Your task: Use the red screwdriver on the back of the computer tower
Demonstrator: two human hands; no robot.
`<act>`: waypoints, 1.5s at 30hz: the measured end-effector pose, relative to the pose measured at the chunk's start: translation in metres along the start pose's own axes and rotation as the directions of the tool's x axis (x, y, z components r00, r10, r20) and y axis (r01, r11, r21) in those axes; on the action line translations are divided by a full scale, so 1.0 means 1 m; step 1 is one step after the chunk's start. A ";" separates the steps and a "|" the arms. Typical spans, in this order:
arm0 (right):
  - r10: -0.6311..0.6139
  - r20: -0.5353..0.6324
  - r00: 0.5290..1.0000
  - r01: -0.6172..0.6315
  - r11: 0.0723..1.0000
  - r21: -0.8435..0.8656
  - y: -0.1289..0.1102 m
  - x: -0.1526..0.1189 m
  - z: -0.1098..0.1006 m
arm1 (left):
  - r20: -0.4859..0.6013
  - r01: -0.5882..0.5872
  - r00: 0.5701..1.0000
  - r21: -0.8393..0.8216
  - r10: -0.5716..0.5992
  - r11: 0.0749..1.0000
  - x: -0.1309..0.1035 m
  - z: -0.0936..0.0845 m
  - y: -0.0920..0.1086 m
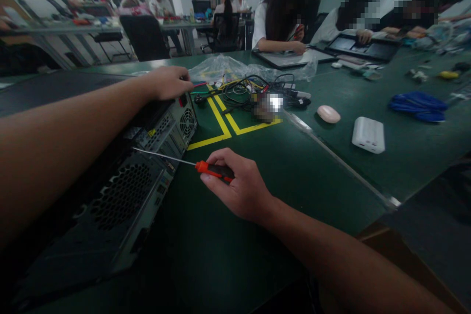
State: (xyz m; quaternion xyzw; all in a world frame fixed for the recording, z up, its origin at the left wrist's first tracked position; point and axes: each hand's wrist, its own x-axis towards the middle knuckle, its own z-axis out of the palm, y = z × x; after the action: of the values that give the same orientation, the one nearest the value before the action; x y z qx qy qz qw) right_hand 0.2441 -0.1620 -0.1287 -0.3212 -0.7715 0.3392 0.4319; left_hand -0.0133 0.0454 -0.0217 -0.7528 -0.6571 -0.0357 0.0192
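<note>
A black desktop computer case lies at the left with its metal rear panel, honeycomb vent and round fan grille turned towards me. My left hand is closed over the far corner of the case, its fingers bent and partly hidden. In my right hand is a screwdriver with a red and black handle, pinched between thumb and fingers. Its long thin shaft reaches left to the rear panel. Whether the tip touches a screw I cannot make out.
Beyond the case lie tangled cables and clear plastic wrap. To the right are a pink oval object, a white box-shaped device and a blue bundle. A metal strip crosses the green table. Other people work on laptops opposite.
</note>
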 end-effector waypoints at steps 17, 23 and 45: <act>-0.031 -0.009 0.999 0.031 1.000 0.006 0.000 0.000 -0.001 | 0.048 0.027 0.998 0.024 -0.028 0.999 -0.016 -0.013 0.017; -0.019 -0.012 1.000 0.019 1.000 -0.012 0.000 0.000 0.000 | 0.053 0.025 0.998 0.028 -0.026 0.999 -0.016 -0.014 0.019; 0.007 0.006 1.000 -0.007 1.000 -0.016 -0.003 0.000 -0.002 | 0.046 0.023 0.999 0.003 -0.023 1.000 -0.012 -0.012 0.012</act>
State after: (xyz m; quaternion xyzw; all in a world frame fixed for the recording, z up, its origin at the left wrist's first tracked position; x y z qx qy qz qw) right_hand 0.2450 -0.1628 -0.1256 -0.3262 -0.7743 0.3354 0.4260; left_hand -0.0033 0.0312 -0.0102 -0.7457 -0.6661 -0.0177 0.0047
